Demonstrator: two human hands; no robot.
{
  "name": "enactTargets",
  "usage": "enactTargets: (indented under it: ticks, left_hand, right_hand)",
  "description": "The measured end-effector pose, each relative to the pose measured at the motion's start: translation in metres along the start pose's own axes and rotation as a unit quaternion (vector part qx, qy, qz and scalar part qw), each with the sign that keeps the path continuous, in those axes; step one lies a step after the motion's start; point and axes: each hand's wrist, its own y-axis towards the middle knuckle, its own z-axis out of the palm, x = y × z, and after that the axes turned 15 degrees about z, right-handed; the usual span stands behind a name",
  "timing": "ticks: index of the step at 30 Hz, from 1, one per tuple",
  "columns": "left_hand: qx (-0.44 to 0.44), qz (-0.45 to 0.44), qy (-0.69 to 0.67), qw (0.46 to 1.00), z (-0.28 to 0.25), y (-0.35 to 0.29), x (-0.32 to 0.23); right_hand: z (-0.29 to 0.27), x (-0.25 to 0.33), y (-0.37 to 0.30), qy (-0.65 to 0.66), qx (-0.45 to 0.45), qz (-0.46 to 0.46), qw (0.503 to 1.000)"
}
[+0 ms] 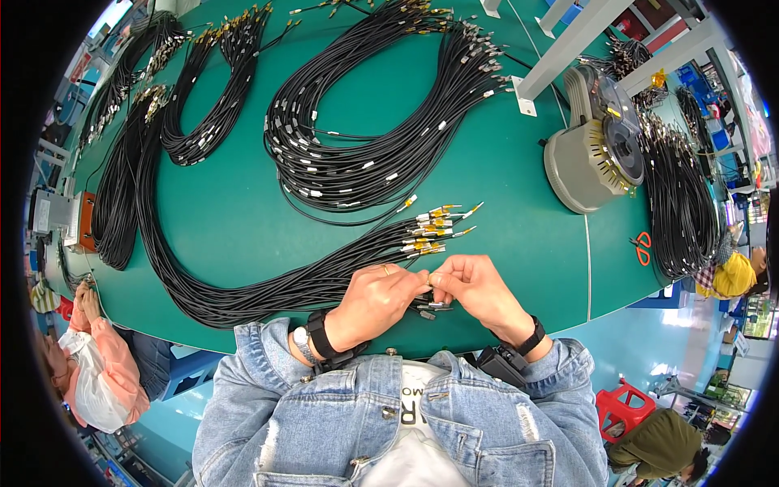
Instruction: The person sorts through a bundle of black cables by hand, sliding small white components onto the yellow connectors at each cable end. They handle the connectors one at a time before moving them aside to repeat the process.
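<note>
My left hand (375,302) and my right hand (480,294) meet fingertip to fingertip at the near edge of the table. Both are closed in a pinch on what looks like a cable end; the fingers cover most of it. Beneath and beside them lies a bundle of black cables (268,296), curving in from the left. Its loose ends fan out just beyond my hands, with metal tips and yellow and white tags (430,235). A few more metal cable ends (430,307) show below my fingers.
On the green table (511,162) lie a large looped cable bundle (341,178) and others at left. A grey machine with a reel (588,166), red-handled scissors (643,248) and another cable bundle (682,203) are to the right. A person (101,365) sits at left; a red stool (625,410) stands behind me.
</note>
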Motion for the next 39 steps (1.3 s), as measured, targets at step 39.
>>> enactTargets:
  ticks: [39]
  left_hand:
    - [0.112, -0.065, 0.136, 0.982, -0.007, 0.004, 0.013]
  right_hand:
    - [0.000, -0.018, 0.036, -0.286, -0.284, -0.289, 0.868]
